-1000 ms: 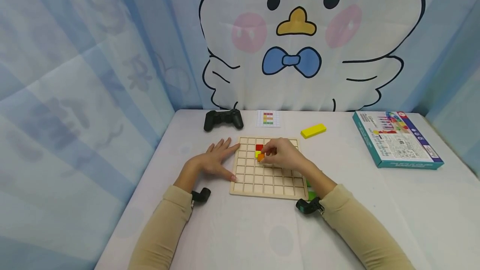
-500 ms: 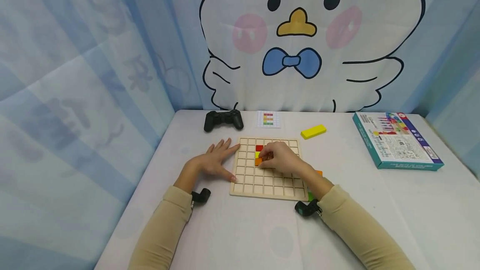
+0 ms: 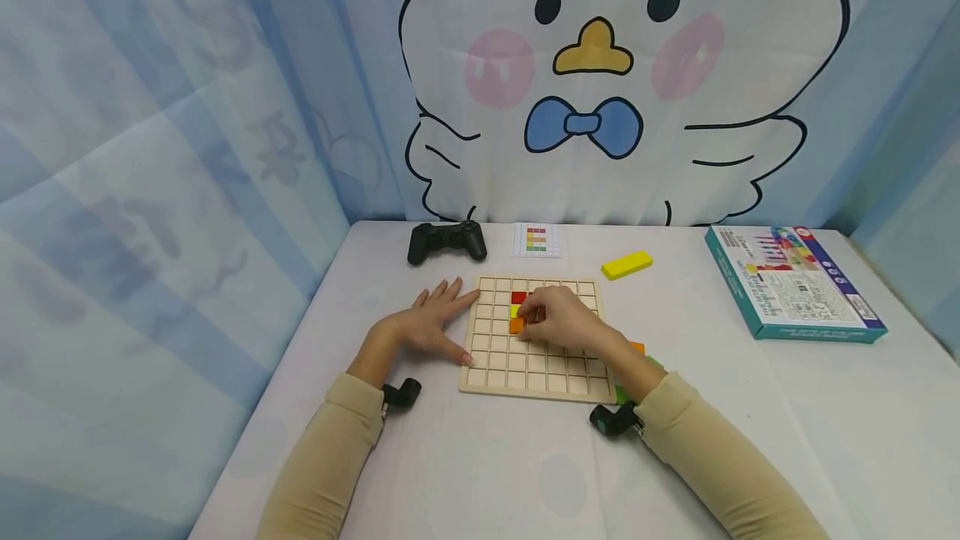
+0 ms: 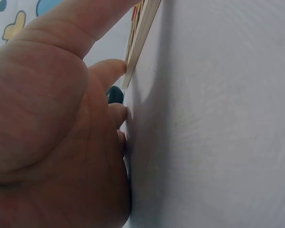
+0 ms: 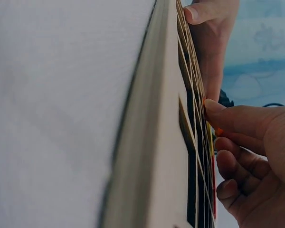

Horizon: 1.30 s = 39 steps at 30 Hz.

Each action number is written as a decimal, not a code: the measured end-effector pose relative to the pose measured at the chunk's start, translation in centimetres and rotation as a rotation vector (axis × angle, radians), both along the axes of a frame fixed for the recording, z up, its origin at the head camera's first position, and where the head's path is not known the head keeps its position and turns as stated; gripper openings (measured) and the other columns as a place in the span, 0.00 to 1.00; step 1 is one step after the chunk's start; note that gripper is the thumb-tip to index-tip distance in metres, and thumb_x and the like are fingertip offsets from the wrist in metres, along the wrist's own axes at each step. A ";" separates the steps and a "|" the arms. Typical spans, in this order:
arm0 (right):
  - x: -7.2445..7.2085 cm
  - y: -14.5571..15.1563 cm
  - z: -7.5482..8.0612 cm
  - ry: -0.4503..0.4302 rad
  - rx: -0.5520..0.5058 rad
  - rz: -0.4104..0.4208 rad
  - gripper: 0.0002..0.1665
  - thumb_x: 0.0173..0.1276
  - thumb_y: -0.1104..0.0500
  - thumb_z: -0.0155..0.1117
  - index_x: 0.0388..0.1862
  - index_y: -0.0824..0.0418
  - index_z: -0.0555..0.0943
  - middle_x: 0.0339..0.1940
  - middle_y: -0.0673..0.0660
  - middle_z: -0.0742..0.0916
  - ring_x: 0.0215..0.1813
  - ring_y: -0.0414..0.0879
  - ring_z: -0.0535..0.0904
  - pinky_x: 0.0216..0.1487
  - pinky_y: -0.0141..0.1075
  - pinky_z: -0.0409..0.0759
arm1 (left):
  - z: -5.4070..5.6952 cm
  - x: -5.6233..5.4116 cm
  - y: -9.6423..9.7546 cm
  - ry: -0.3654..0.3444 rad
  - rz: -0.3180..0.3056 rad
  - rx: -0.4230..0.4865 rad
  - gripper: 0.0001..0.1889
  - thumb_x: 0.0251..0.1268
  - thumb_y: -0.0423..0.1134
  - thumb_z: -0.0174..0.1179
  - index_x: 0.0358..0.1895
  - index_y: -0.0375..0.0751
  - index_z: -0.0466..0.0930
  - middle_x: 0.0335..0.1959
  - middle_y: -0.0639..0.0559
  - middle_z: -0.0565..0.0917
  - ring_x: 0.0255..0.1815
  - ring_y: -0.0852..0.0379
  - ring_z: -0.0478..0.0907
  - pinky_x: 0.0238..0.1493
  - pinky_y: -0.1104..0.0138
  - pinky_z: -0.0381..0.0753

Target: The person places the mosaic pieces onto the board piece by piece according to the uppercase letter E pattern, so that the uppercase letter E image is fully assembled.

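Note:
A wooden grid board (image 3: 498,357) lies on the table before me. My left hand (image 3: 431,325) is spread beside it, thumb and index finger touching its left edge. In the grid, a red block (image 3: 518,297), a yellow block (image 3: 514,310) and an orange block (image 3: 516,326) form a short column. My right hand (image 3: 562,319) reaches over the board, and its thumb and index finger pinch the orange block, partly hidden by the fingers. A bit of orange (image 5: 219,131) shows between them in the right wrist view.
Behind the board lie a black game controller (image 3: 447,242), a coloured pattern card (image 3: 536,240) and a long yellow block (image 3: 627,265). A teal game box (image 3: 795,282) lies at the right. Green pieces (image 3: 621,395) and another orange piece (image 3: 638,347) show partly under the right forearm.
The right hand has lowered the orange block from a tilted position into the grid below the yellow one, moving slightly toward me. My left hand has stayed in place.

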State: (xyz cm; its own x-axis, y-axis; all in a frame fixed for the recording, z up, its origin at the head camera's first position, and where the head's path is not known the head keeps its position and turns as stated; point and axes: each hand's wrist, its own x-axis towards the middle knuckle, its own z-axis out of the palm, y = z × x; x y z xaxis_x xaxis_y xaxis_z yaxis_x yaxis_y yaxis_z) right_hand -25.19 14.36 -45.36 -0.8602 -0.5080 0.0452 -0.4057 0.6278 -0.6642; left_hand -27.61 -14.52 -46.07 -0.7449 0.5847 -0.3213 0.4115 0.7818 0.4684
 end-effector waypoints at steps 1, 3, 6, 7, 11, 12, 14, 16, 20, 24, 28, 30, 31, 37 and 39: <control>0.0 0.0 0.0 0.002 0.001 -0.001 0.15 0.61 0.57 0.81 0.45 0.61 0.90 0.35 0.50 0.88 0.36 0.43 0.78 0.40 0.34 0.79 | 0.0 0.0 0.0 0.000 0.001 0.000 0.64 0.52 0.70 0.73 0.86 0.63 0.40 0.87 0.47 0.29 0.87 0.44 0.22 0.84 0.43 0.24; 0.1 0.0 0.0 0.005 0.002 -0.002 0.15 0.61 0.57 0.81 0.45 0.61 0.90 0.35 0.50 0.88 0.36 0.43 0.78 0.40 0.35 0.79 | 0.0 0.0 0.0 0.004 0.001 -0.001 0.64 0.52 0.71 0.73 0.86 0.63 0.40 0.88 0.47 0.30 0.87 0.44 0.22 0.84 0.43 0.24; 0.2 0.0 0.0 0.003 0.001 -0.002 0.15 0.61 0.58 0.81 0.45 0.61 0.90 0.35 0.51 0.88 0.37 0.44 0.78 0.40 0.35 0.79 | -0.1 -0.1 -0.1 0.004 0.003 0.000 0.64 0.52 0.70 0.73 0.87 0.63 0.40 0.88 0.46 0.30 0.87 0.44 0.22 0.84 0.43 0.24; 0.2 0.0 0.0 0.002 0.001 -0.003 0.15 0.61 0.58 0.81 0.45 0.61 0.90 0.36 0.51 0.88 0.37 0.44 0.78 0.41 0.36 0.79 | -0.1 -0.1 -0.1 0.004 0.003 -0.001 0.64 0.52 0.70 0.73 0.87 0.63 0.40 0.88 0.46 0.30 0.87 0.44 0.22 0.84 0.43 0.24; 0.3 0.2 0.1 0.016 -0.005 -0.012 0.17 0.61 0.57 0.81 0.46 0.62 0.90 0.36 0.51 0.88 0.37 0.44 0.78 0.41 0.35 0.79 | -0.2 -0.1 0.0 -0.002 0.003 -0.001 0.64 0.51 0.71 0.73 0.87 0.62 0.40 0.88 0.46 0.30 0.87 0.44 0.22 0.84 0.43 0.24; 0.3 0.3 0.1 0.031 -0.013 -0.011 0.17 0.61 0.58 0.81 0.46 0.63 0.90 0.36 0.51 0.88 0.37 0.43 0.78 0.40 0.35 0.79 | -0.2 -0.1 0.0 -0.003 0.003 0.000 0.64 0.51 0.71 0.73 0.87 0.63 0.40 0.88 0.46 0.30 0.87 0.44 0.22 0.84 0.42 0.24; 0.2 0.6 0.2 0.048 -0.028 -0.025 0.17 0.62 0.58 0.81 0.47 0.63 0.90 0.36 0.51 0.87 0.37 0.43 0.77 0.39 0.34 0.78 | -0.3 -0.2 0.0 -0.006 0.004 0.000 0.65 0.51 0.71 0.73 0.86 0.63 0.40 0.88 0.46 0.30 0.87 0.44 0.22 0.84 0.43 0.24; 0.2 1.1 0.5 0.061 -0.040 -0.047 0.17 0.63 0.57 0.80 0.49 0.62 0.89 0.36 0.51 0.87 0.37 0.44 0.76 0.38 0.34 0.77 | -0.4 -0.3 0.0 -0.004 0.005 -0.002 0.65 0.50 0.71 0.73 0.86 0.63 0.40 0.88 0.47 0.30 0.87 0.44 0.22 0.84 0.43 0.24; 0.5 2.3 1.5 0.073 -0.063 -0.109 0.18 0.64 0.57 0.79 0.52 0.62 0.89 0.37 0.52 0.87 0.38 0.47 0.76 0.38 0.35 0.75 | -0.3 -0.2 0.0 0.000 0.004 -0.003 0.65 0.50 0.71 0.74 0.86 0.63 0.41 0.88 0.47 0.30 0.87 0.44 0.22 0.84 0.43 0.25; 0.9 3.8 2.3 0.079 -0.091 -0.152 0.19 0.65 0.57 0.79 0.53 0.63 0.89 0.41 0.57 0.88 0.39 0.48 0.76 0.38 0.35 0.76 | -0.1 -0.1 0.0 0.002 0.000 -0.007 0.64 0.51 0.70 0.74 0.87 0.62 0.41 0.88 0.46 0.30 0.87 0.44 0.22 0.84 0.43 0.25; 1.1 5.2 2.8 0.086 -0.103 -0.181 0.20 0.66 0.56 0.78 0.54 0.63 0.88 0.42 0.57 0.88 0.39 0.49 0.75 0.38 0.35 0.76 | 0.0 0.1 0.0 0.006 0.005 -0.015 0.64 0.51 0.70 0.74 0.87 0.62 0.41 0.88 0.46 0.30 0.88 0.44 0.23 0.84 0.43 0.25; 1.2 5.7 3.1 0.097 -0.105 -0.189 0.20 0.66 0.56 0.78 0.54 0.63 0.88 0.41 0.56 0.88 0.39 0.49 0.75 0.38 0.35 0.75 | 0.0 0.1 0.0 0.010 0.009 -0.016 0.64 0.51 0.70 0.74 0.87 0.62 0.41 0.88 0.46 0.31 0.88 0.43 0.23 0.84 0.43 0.26; 1.2 5.9 3.2 0.101 -0.106 -0.191 0.20 0.66 0.56 0.78 0.54 0.63 0.88 0.41 0.56 0.88 0.39 0.49 0.75 0.38 0.35 0.75 | 0.0 0.1 0.0 0.011 0.009 -0.016 0.64 0.52 0.70 0.74 0.87 0.62 0.41 0.88 0.46 0.31 0.88 0.43 0.23 0.84 0.43 0.26; 1.1 7.2 3.4 0.086 -0.093 -0.189 0.21 0.66 0.56 0.77 0.55 0.63 0.88 0.44 0.57 0.88 0.41 0.50 0.76 0.39 0.34 0.76 | -0.1 0.0 -0.1 0.015 0.000 -0.003 0.64 0.52 0.70 0.73 0.87 0.61 0.41 0.88 0.45 0.31 0.88 0.43 0.23 0.84 0.42 0.26; 1.1 7.8 3.4 0.067 -0.076 -0.181 0.22 0.66 0.55 0.78 0.56 0.62 0.88 0.45 0.57 0.88 0.42 0.50 0.76 0.39 0.34 0.77 | -0.2 0.0 -0.1 0.016 -0.003 0.000 0.64 0.52 0.70 0.73 0.87 0.62 0.41 0.88 0.45 0.31 0.88 0.43 0.23 0.84 0.42 0.26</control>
